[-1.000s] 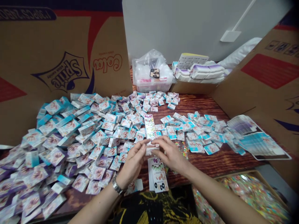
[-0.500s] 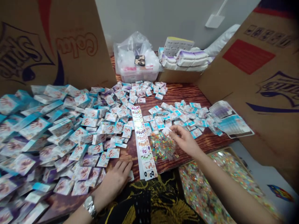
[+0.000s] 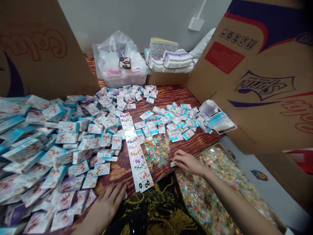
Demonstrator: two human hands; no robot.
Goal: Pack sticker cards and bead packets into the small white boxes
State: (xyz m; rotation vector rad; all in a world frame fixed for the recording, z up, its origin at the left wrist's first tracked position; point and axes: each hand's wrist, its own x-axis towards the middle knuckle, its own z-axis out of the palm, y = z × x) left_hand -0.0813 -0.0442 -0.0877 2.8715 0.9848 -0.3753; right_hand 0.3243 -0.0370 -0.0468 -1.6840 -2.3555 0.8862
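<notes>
The right hand (image 3: 188,162) pinches a small white piece (image 3: 172,164); the bead packet (image 3: 156,150) lies just left of these fingers. The left hand (image 3: 107,204) lies flat on the tabletop (image 3: 171,94), fingers spread and empty, with the card strip (image 3: 137,156) just to their right. A light fingertip pinch likely suits so small a piece.

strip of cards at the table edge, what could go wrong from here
The strip reaches the table's near edge; a nudge from the left hand near it might tip it into the lap.
The boxes are heaped right up to that hand; a sweep could push some off.
The right hand sits beside the bead packet; it may get dragged along.
</notes>
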